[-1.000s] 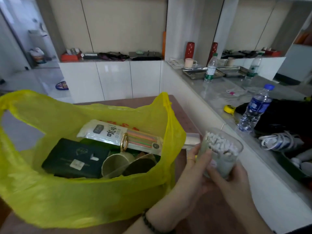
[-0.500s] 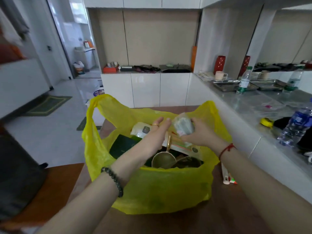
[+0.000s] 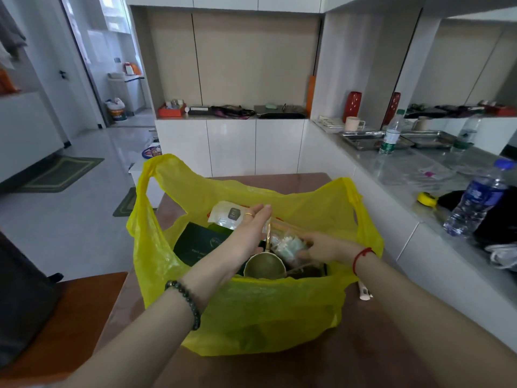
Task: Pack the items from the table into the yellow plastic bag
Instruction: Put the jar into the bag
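The right hand [image 3: 321, 247] is gripping the jar [image 3: 288, 245] inside the bag [image 3: 251, 312], the flat, empty left hand [image 3: 251, 228] steadying; it should be settling upright beside the cup [image 3: 264, 266].

Cup [image 3: 265, 266] and box [image 3: 200, 243] in bag [image 3: 251, 317] on table [image 3: 363, 359]

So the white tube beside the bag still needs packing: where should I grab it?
Grip the white tube at its near end from the right. Its far end is hidden behind the yellow bag, and it lies flat on the table, clear on that side.
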`<action>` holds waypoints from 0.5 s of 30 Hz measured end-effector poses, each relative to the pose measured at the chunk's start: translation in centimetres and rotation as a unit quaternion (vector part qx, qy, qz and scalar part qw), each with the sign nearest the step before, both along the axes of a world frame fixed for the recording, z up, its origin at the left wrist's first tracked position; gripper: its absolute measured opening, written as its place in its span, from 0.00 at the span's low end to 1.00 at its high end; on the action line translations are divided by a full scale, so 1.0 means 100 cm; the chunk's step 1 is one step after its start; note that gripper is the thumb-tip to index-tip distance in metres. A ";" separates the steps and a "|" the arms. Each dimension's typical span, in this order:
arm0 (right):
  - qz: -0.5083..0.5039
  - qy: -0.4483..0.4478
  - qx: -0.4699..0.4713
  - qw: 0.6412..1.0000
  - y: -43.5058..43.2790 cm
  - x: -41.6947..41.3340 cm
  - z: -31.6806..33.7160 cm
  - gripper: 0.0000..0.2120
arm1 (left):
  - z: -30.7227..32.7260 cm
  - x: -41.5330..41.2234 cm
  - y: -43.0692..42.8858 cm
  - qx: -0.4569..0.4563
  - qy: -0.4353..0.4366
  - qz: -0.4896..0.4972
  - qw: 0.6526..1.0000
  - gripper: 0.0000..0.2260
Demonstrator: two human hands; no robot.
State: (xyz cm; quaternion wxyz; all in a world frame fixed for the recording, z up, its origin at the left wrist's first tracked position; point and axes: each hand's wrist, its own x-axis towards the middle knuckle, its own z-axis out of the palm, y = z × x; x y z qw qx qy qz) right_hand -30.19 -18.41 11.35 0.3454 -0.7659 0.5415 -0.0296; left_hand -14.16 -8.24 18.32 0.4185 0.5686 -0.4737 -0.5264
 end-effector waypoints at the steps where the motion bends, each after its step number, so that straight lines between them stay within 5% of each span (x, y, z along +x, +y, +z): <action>1: -0.001 -0.004 -0.015 1.000 0.000 -0.002 0.005 0.17 | 0.000 -0.005 -0.001 -0.007 0.005 -0.004 1.000 0.22; 5: -0.038 -0.120 -0.123 0.984 0.006 -0.021 0.050 0.17 | 0.005 -0.031 -0.003 -0.059 0.041 -0.021 0.997 0.15; 10: -0.105 -0.395 -0.165 0.898 0.024 -0.081 0.101 0.09 | 0.005 -0.097 0.000 -0.088 0.139 -0.144 0.976 0.11; 13: -0.223 -0.417 -0.194 0.860 0.011 -0.127 0.076 0.08 | -0.018 -0.147 -0.002 -0.032 0.173 -0.219 0.960 0.10; 15: -0.288 -0.358 -0.189 0.868 -0.002 -0.156 0.031 0.12 | -0.047 -0.181 -0.008 0.030 0.171 -0.231 0.957 0.06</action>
